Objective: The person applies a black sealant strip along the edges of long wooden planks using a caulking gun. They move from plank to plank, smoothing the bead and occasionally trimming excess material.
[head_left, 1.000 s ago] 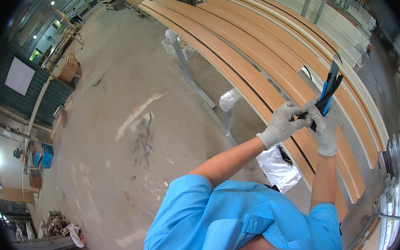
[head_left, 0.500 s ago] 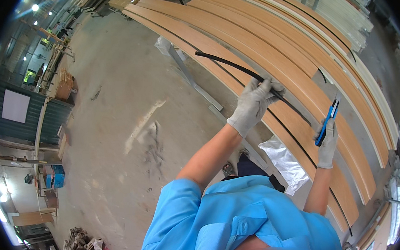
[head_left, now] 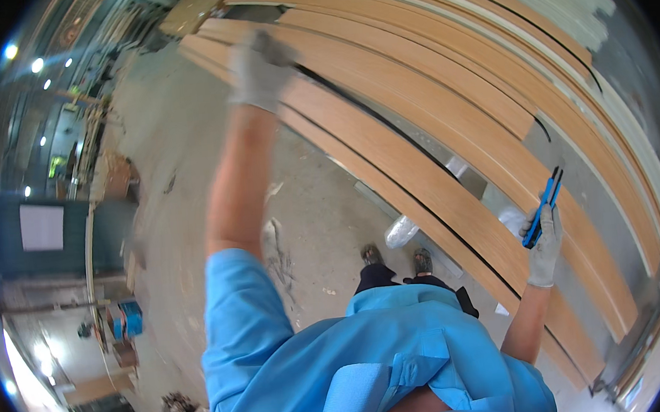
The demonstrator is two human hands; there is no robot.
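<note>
My left hand (head_left: 257, 72), in a grey-white work glove, reaches out over the far end of the wood-coloured panels. It is smeared by motion, but its fingers look closed at the end of a black rubber strip (head_left: 387, 124). From that hand the strip runs back toward me along the edge of a long panel (head_left: 431, 117). In my gloved right hand (head_left: 546, 247) is a blue and black utility knife (head_left: 543, 206), held upright with its tip pointing away from me. This hand is above the near part of the panels.
Several long panels lie side by side, some with black strips along them. A loose black strip end (head_left: 543, 129) curls off one panel. Clear plastic wrap (head_left: 402, 231) is by the panels near my feet. Pale stacked lengths (head_left: 555, 14) stand beyond, and concrete floor (head_left: 189, 186) stretches to the left.
My left hand has swung far forward and left, bringing the black strip from a raised curve down along the panel edge. My right hand still holds the knife in nearly the same place.
</note>
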